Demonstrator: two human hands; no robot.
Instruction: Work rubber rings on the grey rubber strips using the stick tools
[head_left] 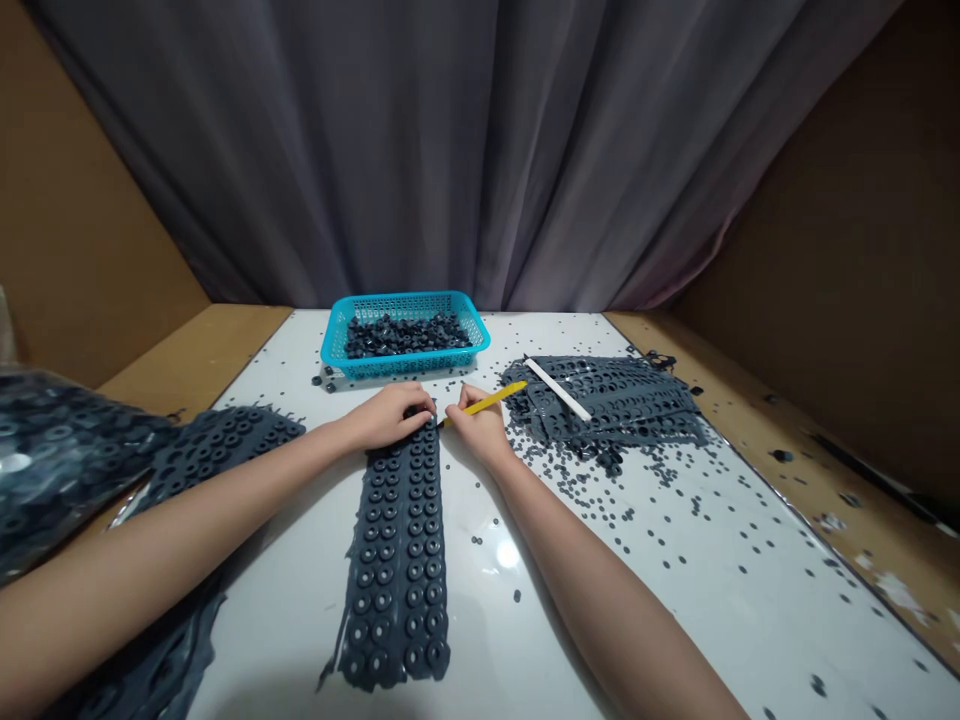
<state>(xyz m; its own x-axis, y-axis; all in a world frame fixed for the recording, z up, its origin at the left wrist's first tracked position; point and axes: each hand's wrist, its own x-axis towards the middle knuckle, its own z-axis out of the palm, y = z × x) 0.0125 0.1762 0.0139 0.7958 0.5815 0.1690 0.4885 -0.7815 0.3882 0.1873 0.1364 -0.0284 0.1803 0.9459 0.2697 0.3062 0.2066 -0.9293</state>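
Observation:
A long black rubber strip (400,560) with rows of raised rings lies lengthwise on the white board, its far end under my hands. My left hand (397,413) is closed on that far end, fingers curled over the rubber. In my right hand (480,425) is a thin yellow tool (495,397), pinched between the fingers, its lower tip touching or close to the strip's right edge. Just beyond my hands stands a turquoise basket (405,366) holding many small black rubber pieces (409,335).
Perforated black sheets (622,395) are piled at the right with a white stick (557,389) on top. Tiny black discs litter the white board (720,590). More ringed sheets (217,440) and a clear bag (60,450) of black parts lie left.

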